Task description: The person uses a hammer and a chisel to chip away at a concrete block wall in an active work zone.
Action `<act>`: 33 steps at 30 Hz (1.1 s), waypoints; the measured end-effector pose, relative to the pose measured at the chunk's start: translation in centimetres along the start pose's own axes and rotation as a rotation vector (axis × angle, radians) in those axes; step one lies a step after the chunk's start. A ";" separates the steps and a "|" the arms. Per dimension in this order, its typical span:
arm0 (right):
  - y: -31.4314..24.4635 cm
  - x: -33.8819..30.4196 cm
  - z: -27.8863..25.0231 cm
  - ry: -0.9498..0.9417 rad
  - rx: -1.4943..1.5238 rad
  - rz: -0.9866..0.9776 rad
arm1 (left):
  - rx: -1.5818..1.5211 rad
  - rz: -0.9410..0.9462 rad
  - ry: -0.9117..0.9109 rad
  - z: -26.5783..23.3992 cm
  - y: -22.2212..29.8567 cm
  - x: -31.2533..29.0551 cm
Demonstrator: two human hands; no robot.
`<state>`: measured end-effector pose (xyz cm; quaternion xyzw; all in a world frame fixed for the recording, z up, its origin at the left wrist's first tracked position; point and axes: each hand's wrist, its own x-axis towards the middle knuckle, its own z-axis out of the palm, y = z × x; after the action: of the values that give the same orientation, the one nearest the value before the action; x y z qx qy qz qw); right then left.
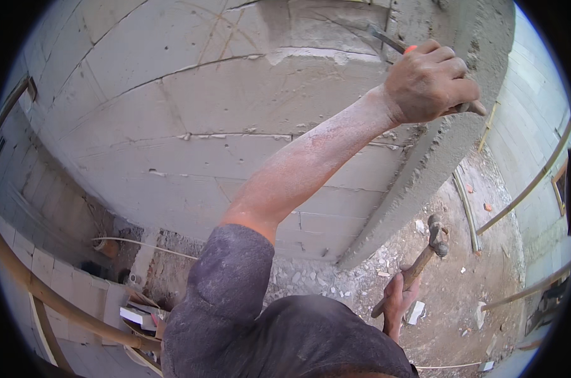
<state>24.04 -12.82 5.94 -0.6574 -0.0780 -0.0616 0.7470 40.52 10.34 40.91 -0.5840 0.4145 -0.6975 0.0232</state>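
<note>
My left hand (429, 82) is raised at the upper right, its fingers wrapped round a chisel (386, 39). The metal blade points up and left toward the block wall (235, 107); a bit of orange-red shows beside my knuckles, and the butt end sticks out at the other side of the fist. Whether the tip touches the wall I cannot tell. Lower down, my right hand (399, 299) grips a hammer (417, 268) by its wooden handle. The hammer's metal head is up, well below and apart from the chisel. Pale dust coats my left forearm.
A rough grey concrete column (417, 183) stands at the wall's right end. Broken chips (310, 277) litter the ground along its foot. Wooden poles (528, 189) lean at the right, and a thick pole (58, 296) crosses the lower left. A strip of wood (467, 211) lies on the dirt.
</note>
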 end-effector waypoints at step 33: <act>-8.9 9.5 0.4 -0.187 0.222 -0.499 | 0.106 -0.168 -0.073 2.8 -0.2 1.4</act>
<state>31.57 -13.47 16.49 -0.5350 -0.3122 -0.1737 0.7656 42.50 8.25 42.10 -0.6395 0.3258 -0.6963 0.0105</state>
